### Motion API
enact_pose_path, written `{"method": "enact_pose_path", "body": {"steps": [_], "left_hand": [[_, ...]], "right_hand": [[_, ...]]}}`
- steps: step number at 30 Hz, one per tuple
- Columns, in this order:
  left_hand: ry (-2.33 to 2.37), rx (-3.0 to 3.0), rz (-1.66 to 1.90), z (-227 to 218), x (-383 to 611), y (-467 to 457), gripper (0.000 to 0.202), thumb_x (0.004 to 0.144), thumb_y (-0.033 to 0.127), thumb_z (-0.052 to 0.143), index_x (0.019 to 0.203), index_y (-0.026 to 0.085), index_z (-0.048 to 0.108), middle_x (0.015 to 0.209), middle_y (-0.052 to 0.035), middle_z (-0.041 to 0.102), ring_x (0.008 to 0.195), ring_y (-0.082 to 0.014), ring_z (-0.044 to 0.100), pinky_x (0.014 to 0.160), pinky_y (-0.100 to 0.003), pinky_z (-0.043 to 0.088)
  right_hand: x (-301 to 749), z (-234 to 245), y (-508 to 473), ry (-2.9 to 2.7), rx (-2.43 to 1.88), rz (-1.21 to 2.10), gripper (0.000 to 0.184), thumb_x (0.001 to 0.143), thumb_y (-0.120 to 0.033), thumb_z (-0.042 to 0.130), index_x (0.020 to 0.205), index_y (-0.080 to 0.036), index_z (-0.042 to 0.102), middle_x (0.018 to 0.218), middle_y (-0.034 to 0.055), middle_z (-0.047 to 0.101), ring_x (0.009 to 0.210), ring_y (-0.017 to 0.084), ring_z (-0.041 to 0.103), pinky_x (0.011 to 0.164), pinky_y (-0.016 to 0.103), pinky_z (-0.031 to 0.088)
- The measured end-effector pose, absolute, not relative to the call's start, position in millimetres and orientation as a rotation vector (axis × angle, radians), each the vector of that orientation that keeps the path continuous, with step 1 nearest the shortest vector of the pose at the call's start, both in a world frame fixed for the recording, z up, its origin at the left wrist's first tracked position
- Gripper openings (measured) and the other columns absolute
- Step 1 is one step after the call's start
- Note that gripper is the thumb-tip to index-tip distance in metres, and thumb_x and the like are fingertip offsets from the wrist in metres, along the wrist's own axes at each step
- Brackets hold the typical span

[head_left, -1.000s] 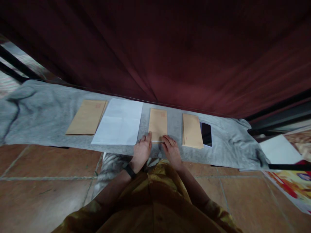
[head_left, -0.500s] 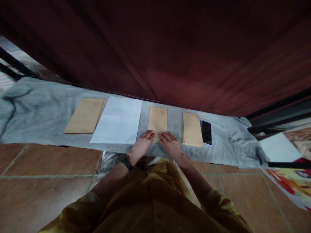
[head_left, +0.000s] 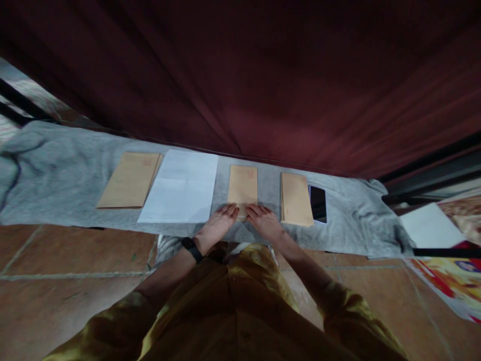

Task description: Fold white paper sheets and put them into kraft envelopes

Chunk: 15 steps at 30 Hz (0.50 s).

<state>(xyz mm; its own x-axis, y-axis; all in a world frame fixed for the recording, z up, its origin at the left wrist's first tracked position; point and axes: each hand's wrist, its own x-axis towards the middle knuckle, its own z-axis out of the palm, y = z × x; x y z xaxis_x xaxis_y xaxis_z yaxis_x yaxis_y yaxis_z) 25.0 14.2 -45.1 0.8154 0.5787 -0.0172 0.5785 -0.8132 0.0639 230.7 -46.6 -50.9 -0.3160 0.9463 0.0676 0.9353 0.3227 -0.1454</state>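
Note:
A brown paper envelope (head_left: 243,184) with small red print near its far end lies flat in front of me. My left hand (head_left: 218,224) rests on its near left corner, fingers laid flat. On the near right corner, my right hand (head_left: 265,222) lies the same way, its fingertips a short gap from the left ones. Both hands press on the near end, which they partly hide. To the right is a stack of brown envelopes (head_left: 295,199). White paper sheets (head_left: 179,188) lie to the left, beside another pile of brown envelopes (head_left: 130,180).
A phone (head_left: 318,204) lies right of the envelope stack. Everything rests on a narrow surface covered with grey cloth (head_left: 349,215). A dark red curtain (head_left: 240,90) hangs along the far edge. A colourful printed box or bag (head_left: 451,283) is at the lower right.
Both hands stay on the near end of the envelope, with only slight movement of the fingers. The view has shifted a little.

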Motion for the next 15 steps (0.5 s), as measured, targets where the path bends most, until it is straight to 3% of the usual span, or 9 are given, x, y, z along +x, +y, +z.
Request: {"method": "enact_pose_path", "body": {"steps": [15], "left_hand": [[0.924, 2.911, 0.031, -44.0, 25.7, 12.1, 0.047, 0.087, -0.003, 0.042, 0.128, 0.013, 0.060, 0.141, -0.0170, 0.060, 0.132, -0.0241, 0.057, 0.109, -0.040, 0.048]], "right_hand": [[227.9, -55.3, -48.7, -2.363, -1.716, 0.147, 0.026, 0.102, -0.022, 0.053, 0.124, -0.022, 0.065, 0.134, 0.0106, 0.065, 0.115, 0.024, 0.064, 0.100, 0.038, 0.051]]}}
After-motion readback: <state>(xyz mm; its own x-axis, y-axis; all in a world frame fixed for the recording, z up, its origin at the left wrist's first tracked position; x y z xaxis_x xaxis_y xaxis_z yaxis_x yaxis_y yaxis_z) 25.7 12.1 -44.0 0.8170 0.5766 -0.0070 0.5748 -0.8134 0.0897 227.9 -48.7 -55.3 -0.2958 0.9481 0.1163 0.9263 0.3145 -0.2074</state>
